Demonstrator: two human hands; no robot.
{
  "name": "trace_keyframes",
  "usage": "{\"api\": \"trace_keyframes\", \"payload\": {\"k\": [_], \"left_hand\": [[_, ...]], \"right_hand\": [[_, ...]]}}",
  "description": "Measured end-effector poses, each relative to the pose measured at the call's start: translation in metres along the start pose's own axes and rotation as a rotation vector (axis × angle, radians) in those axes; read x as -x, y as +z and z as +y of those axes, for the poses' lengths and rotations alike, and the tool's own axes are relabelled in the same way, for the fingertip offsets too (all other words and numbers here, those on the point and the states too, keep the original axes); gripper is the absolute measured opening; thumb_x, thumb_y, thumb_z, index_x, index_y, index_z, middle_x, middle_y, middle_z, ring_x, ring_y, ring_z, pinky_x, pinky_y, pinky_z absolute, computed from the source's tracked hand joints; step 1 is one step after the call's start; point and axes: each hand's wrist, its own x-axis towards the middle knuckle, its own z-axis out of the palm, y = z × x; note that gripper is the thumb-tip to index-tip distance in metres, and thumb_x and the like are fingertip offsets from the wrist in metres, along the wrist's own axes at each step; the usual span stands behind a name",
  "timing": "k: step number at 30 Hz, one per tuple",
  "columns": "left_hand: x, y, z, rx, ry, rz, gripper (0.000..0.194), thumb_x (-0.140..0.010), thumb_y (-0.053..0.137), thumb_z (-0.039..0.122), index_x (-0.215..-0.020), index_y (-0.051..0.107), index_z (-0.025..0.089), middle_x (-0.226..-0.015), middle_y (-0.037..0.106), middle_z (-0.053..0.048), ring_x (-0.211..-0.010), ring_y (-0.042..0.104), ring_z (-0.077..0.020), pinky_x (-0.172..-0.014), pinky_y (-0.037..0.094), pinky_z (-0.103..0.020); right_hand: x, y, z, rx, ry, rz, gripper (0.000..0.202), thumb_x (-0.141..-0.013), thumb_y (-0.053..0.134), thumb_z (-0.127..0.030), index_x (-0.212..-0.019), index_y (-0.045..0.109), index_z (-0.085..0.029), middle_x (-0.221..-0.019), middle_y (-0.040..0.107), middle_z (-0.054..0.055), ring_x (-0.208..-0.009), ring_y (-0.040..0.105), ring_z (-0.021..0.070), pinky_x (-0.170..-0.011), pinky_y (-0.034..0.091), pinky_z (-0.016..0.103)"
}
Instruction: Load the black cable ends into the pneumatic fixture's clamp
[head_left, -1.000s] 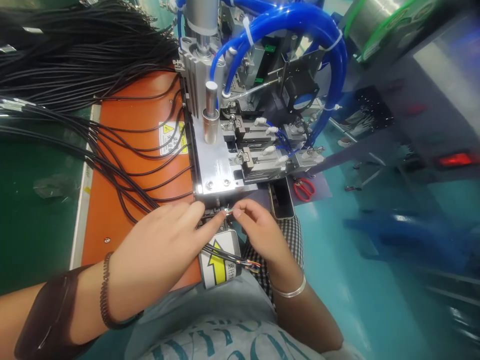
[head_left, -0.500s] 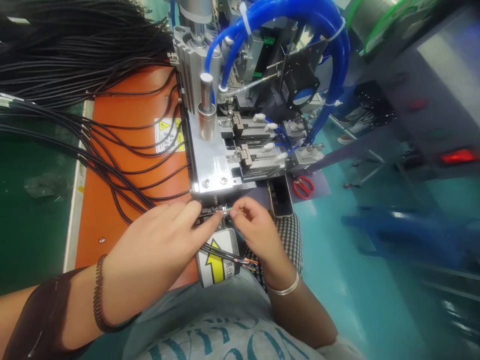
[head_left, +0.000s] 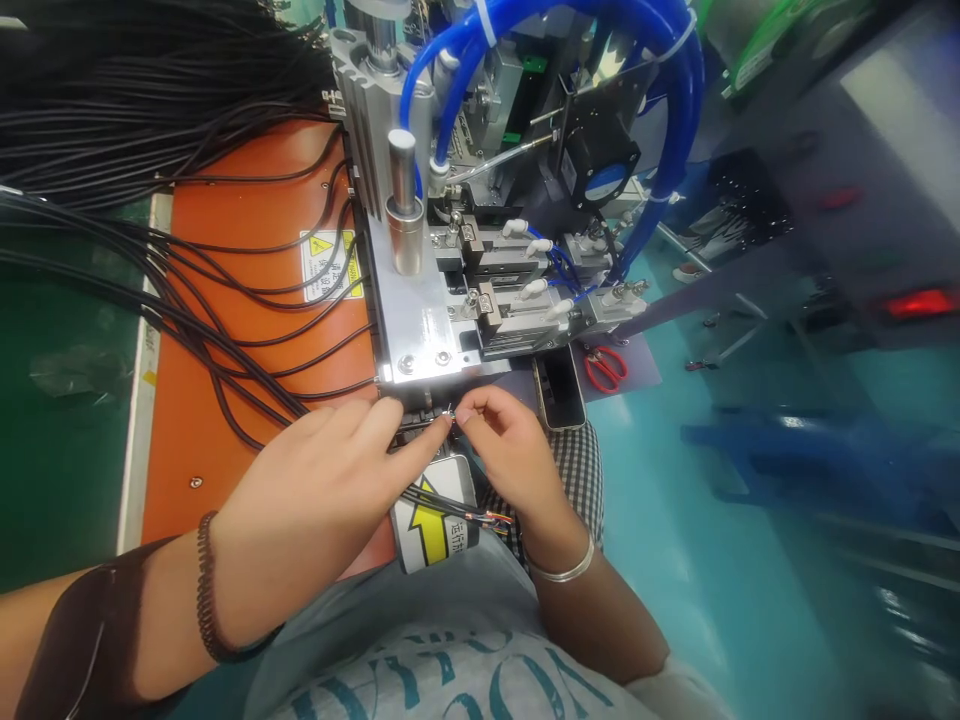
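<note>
My left hand (head_left: 330, 480) reaches over the front edge of the metal machine (head_left: 420, 340), its index fingertip at small wire ends (head_left: 448, 412). What its other fingers hold, if anything, is hidden. My right hand (head_left: 506, 440) is pinched at the same wire ends, close against the left fingertip. Below the fingers, a bundle of black cables with stripped coloured ends (head_left: 487, 517) lies across a white label with a yellow arrow (head_left: 431, 520). Several black cables (head_left: 300, 345) run over the orange board (head_left: 202, 420) into the machine's left side.
A thick blue hose (head_left: 679, 110) arches above the machine. A phone (head_left: 561, 390) and red-handled scissors (head_left: 604, 369) lie to the right of it. Many black cables (head_left: 150, 90) are heaped at the back left. A blue stool (head_left: 795, 455) stands on the floor at right.
The view has shifted slightly. My right fingertips have moved a little left, closer to the left index fingertip, and less of the wires shows between them.
</note>
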Motion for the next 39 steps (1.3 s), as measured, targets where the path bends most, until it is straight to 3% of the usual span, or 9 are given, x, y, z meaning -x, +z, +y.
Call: {"api": "trace_keyframes", "payload": {"k": [5,10,12,16,19,25,32,36,39], "left_hand": [[-0.007,0.000,0.007,-0.018,-0.036,0.009,0.069,-0.061,0.063,0.019,-0.128,0.048,0.020,-0.077,0.043,-0.004,-0.068,0.046,-0.0224,-0.057,0.041,-0.034],[-0.008,-0.001,0.004,-0.021,-0.030,-0.016,0.070,-0.059,0.059,0.009,-0.127,0.048,0.021,-0.079,0.048,-0.004,-0.070,0.051,-0.0222,-0.057,0.045,-0.033],[-0.005,-0.002,0.001,-0.034,-0.027,0.008,0.060,-0.063,0.054,0.004,-0.121,0.052,0.019,-0.077,0.050,-0.004,-0.068,0.052,-0.0209,-0.056,0.045,-0.032],[-0.002,-0.004,-0.002,-0.050,-0.026,0.114,0.022,-0.073,0.045,0.002,-0.084,0.058,0.015,-0.072,0.053,-0.005,-0.065,0.054,-0.0213,-0.055,0.046,-0.034],[0.000,-0.004,0.000,-0.032,-0.031,0.156,0.018,-0.073,0.045,0.001,-0.072,0.054,0.016,-0.068,0.053,-0.005,-0.062,0.055,-0.0222,-0.051,0.046,-0.035],[0.000,-0.006,0.004,-0.017,-0.061,0.143,0.018,-0.074,0.045,0.001,-0.073,0.058,0.015,-0.065,0.055,-0.006,-0.057,0.056,-0.0231,-0.046,0.048,-0.036],[0.003,-0.010,0.017,-0.108,-0.036,0.139,0.018,-0.076,0.048,0.007,-0.080,0.066,0.009,-0.078,0.062,-0.014,-0.071,0.060,-0.0284,-0.049,0.047,-0.036],[0.009,-0.012,0.027,-0.155,-0.075,0.061,0.032,-0.072,0.046,0.003,-0.096,0.067,0.001,-0.076,0.062,-0.016,-0.065,0.058,-0.0272,-0.051,0.047,-0.037],[0.009,-0.015,0.029,-0.117,-0.110,0.012,0.040,-0.074,0.046,0.006,-0.110,0.062,0.001,-0.073,0.061,-0.013,-0.065,0.058,-0.0260,-0.054,0.047,-0.037]], "right_hand": [[-0.006,0.004,0.009,-0.172,0.120,-0.101,0.010,-0.083,0.055,-0.026,-0.075,0.054,-0.019,-0.062,0.045,-0.006,-0.055,0.040,0.0083,-0.050,0.031,0.020],[-0.007,0.007,0.016,-0.349,0.192,-0.059,0.010,-0.079,0.062,-0.027,-0.078,0.058,-0.019,-0.062,0.044,-0.006,-0.049,0.035,0.0060,-0.045,0.026,0.019],[-0.005,0.004,0.013,-0.339,0.150,-0.048,0.011,-0.078,0.064,-0.027,-0.087,0.063,-0.020,-0.066,0.047,-0.005,-0.050,0.035,0.0055,-0.046,0.026,0.020],[-0.004,-0.001,0.002,-0.208,0.056,-0.041,0.012,-0.080,0.063,-0.026,-0.089,0.067,-0.020,-0.063,0.047,-0.005,-0.050,0.033,0.0063,-0.048,0.027,0.021],[-0.006,-0.003,-0.003,-0.068,0.004,-0.025,0.009,-0.080,0.062,-0.027,-0.081,0.065,-0.019,-0.063,0.048,-0.004,-0.054,0.037,0.0080,-0.051,0.030,0.021],[-0.007,-0.002,-0.001,0.127,0.022,-0.035,0.009,-0.082,0.056,-0.026,-0.077,0.058,-0.018,-0.065,0.045,-0.004,-0.059,0.038,0.0093,-0.054,0.031,0.021],[-0.009,0.001,0.002,0.054,0.093,-0.045,0.010,-0.079,0.058,-0.027,-0.076,0.055,-0.018,-0.065,0.047,-0.004,-0.059,0.041,0.0095,-0.054,0.033,0.021],[-0.001,-0.005,0.000,0.124,-0.064,0.035,0.011,-0.080,0.061,-0.024,-0.090,0.059,-0.020,-0.066,0.043,-0.005,-0.059,0.041,0.0099,-0.056,0.036,0.022],[0.009,-0.018,-0.005,0.245,-0.251,-0.033,0.018,-0.082,0.061,-0.019,-0.100,0.062,-0.024,-0.075,0.048,-0.003,-0.063,0.044,0.0102,-0.058,0.038,0.023]]}}
